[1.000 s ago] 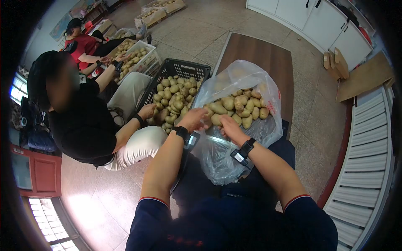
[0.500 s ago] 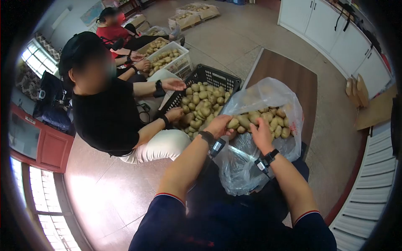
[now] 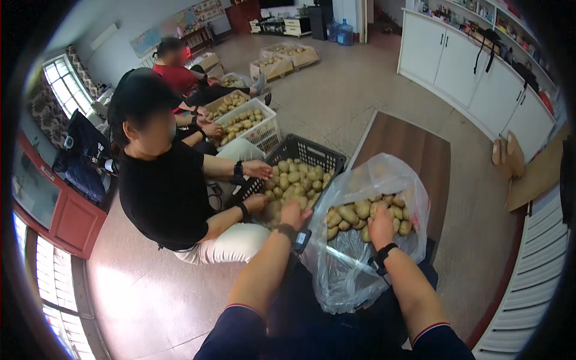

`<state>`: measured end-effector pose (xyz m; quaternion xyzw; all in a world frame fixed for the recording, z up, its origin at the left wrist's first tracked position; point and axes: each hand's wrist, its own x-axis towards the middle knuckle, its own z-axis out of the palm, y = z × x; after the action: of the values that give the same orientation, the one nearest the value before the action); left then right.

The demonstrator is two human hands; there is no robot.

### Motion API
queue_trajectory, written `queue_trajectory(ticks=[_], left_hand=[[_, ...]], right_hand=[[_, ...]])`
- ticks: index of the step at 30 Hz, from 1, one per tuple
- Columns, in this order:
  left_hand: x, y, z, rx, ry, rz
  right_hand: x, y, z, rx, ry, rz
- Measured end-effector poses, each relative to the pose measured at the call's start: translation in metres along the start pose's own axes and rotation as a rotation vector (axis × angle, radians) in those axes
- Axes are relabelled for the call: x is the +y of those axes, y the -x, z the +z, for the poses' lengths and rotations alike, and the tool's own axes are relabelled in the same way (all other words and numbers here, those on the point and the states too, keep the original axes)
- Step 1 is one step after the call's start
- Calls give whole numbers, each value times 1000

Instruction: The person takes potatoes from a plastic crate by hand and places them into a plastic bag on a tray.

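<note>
A clear plastic bag (image 3: 342,282) lies open on the brown table (image 3: 420,144) in front of me, with many potatoes (image 3: 362,209) inside. My right hand (image 3: 381,228) reaches into the bag, its fingers closed on a potato among the others. At the near right edge of a black crate (image 3: 312,152) full of potatoes is my left hand (image 3: 293,215), beside the bag's left side. Whether its fingers hold anything is hidden. Both my wrists wear black bands with small devices.
A person in black (image 3: 162,192) sits at the left, both hands over the black crate. Beyond are a white crate (image 3: 264,132) of potatoes, another person in red (image 3: 171,75) and boxes of potatoes (image 3: 273,67). White cabinets (image 3: 453,57) stand at the right.
The view has tilted up and turned. My left hand has moved from the bag's opening left to the black crate. My right hand has gone further into the potatoes in the bag.
</note>
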<state>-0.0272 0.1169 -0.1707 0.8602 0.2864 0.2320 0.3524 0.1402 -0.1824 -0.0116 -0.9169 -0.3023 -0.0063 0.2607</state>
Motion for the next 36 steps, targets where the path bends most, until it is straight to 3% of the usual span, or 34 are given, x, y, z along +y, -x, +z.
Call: queue_trajectory(ticks=[1,3,4,5,7,11,13,14,17,19,21,22,23,25,27,29,31,33,34,36], left_hand=[[-5,-3,0,-68,-6,-36],[109,13,-64,-186,-469,-123],[84,4,-50,-32,-287,-120],[58,7,-40,-101,-568,-69],[-10,-1,2,204,-93,-115],[-14,-1,10,267,166,37],[27,-6,-13,-52,38,-108],[152,11,-68,31,851,-655],[193,16,-66,-42,786,-596],[198,18,-53,-62,851,-536],[211,23,-46,-115,814,-492],[214,26,-37,-228,782,-376],[212,26,-34,-231,781,-375],[229,30,-43,-531,835,-477],[242,37,-48,-510,857,-532],[235,36,-49,-633,902,-520],[228,33,-48,-637,949,-551],[221,32,-47,-644,999,-589],[219,30,-48,-547,1048,-615],[216,26,-54,-392,1134,-678]], right_hand=[[2,1,1,-24,27,-13],[4,0,7,6,5,38],[4,0,7,12,-26,43],[6,0,6,18,-56,50],[14,-2,9,74,-132,29],[16,1,1,137,-287,61],[16,0,2,230,-298,-25],[9,4,-3,219,-350,-53],[-7,16,-1,133,-427,-18],[-15,19,10,-238,-1025,183],[-24,22,12,-307,-1063,152],[-31,24,6,-381,-1153,144],[-37,26,1,-455,-1242,136],[-45,27,-8,-486,-1266,178],[-45,26,-10,-524,-1335,239],[-44,26,-12,-527,-1292,230],[-42,22,-11,-531,-1249,203],[-31,23,-4,-445,-922,78],[-20,25,5,-444,-922,78],[-8,27,12,70,-248,-280]])
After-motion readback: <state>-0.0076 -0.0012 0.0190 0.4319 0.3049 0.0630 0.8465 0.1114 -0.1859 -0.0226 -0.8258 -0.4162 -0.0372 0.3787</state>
